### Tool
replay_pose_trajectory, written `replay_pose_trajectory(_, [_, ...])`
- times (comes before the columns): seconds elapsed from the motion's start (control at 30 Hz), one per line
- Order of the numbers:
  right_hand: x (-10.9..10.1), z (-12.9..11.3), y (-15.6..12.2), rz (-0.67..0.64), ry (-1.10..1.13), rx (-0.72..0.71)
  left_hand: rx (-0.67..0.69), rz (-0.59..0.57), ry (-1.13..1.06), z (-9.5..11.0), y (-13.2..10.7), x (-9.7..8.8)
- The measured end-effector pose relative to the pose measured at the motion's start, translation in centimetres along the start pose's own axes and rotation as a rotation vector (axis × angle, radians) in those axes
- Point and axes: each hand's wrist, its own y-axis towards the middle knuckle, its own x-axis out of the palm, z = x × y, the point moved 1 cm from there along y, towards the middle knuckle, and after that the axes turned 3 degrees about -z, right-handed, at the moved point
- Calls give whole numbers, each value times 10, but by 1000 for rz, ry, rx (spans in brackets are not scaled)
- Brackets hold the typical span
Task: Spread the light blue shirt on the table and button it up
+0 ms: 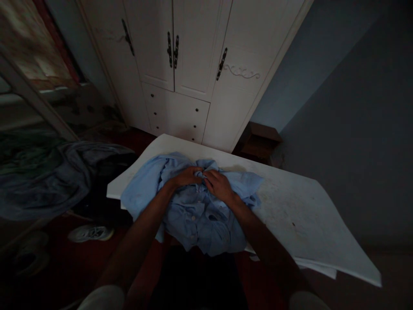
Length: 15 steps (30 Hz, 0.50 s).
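Note:
A light blue button-up shirt lies rumpled on a white table, its lower part hanging over the front edge. My left hand pinches the shirt fabric near the collar. Close beside it, my right hand grips the same area, its fingertips nearly meeting the left ones. Whether a button sits between the fingers is too small and dark to tell. Pale buttons show down the front of the shirt below my hands.
A white wardrobe with dark handles stands behind the table. To the left are dark piled fabrics and a shoe on the red floor. A brown wooden stand is at the back right. Papers stick out under the table's front edge.

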Motion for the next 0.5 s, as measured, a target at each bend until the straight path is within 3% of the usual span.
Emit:
replay_pose_trajectory(0.17, [3, 4, 0, -12, 8, 14, 0, -17, -15, 1, -1, 1])
replay_pose_trajectory(0.33, [4, 11, -2, 44, 162, -39, -20, 32, -70, 2, -1, 1])
replay_pose_trajectory(0.5, [1, 12, -3, 222, 471, 159, 19, 126, -130, 8, -4, 2])
